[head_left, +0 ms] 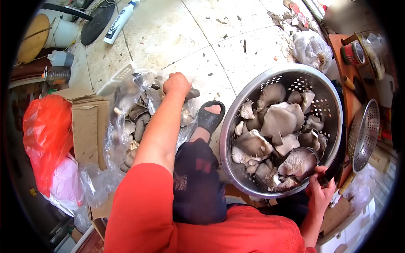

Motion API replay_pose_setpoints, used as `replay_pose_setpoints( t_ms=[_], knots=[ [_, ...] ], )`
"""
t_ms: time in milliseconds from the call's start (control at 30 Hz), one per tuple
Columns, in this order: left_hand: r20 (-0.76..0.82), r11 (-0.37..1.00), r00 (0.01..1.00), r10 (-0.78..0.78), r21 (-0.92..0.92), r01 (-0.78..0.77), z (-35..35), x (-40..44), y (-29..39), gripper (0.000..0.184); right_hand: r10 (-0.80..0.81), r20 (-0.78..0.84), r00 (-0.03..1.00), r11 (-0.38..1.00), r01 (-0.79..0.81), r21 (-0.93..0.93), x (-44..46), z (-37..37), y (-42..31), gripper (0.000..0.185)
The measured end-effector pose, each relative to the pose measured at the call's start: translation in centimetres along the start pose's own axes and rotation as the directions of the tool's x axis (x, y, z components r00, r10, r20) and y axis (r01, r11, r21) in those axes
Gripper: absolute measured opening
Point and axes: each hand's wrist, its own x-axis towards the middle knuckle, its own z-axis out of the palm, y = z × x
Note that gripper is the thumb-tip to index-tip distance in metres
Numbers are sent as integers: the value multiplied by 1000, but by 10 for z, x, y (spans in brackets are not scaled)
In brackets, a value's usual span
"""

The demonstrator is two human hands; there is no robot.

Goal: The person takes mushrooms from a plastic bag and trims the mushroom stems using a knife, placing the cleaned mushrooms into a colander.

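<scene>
My left hand (177,84) is closed in a fist above a clear plastic bag (110,143) of oyster mushrooms (141,126). What its fingers grip is hidden; a dark mushroom edge shows beside the wrist. At the near right rim of a perforated metal colander (228,156), my right hand (320,189) is closed around the handle of a dark-bladed knife (337,162). The blade points up along the outside of the rim. Many grey oyster mushrooms (278,120) lie in the colander, some with gills up.
A cardboard box (90,135) and a red plastic bag (46,139) are on the left. A white bottle (120,23) lies on the tiled floor. My sandalled foot (211,116) is between bag and colander. A second colander (363,137) leans at right.
</scene>
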Motion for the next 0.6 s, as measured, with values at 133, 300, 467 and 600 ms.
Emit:
replay_pose_setpoints(
  t_ms=[133, 300, 467, 600],
  knots=[
    [118, 994, 991, 56, 81, -66, 2, 4, 4, 46, 2, 30, 1000, 1000, -2, 2, 4, 4, -5, 29],
    [260, 996, 965, 42, 67, -62, 9, 11, -5, 46, -24, 17, 1000, 1000, 25, -14, 2, 5, -10, 29],
    [145, 989, 989, 11, -146, 11, 1, -28, -25, 47, -52, 28, 998, 998, 51, 25, -6, 1, -9, 29],
    [-110, 904, 987, 113, -401, -148, 15, -67, -53, 46, -59, 38, 998, 998, 57, 39, -18, -5, -8, 28]
  ],
)
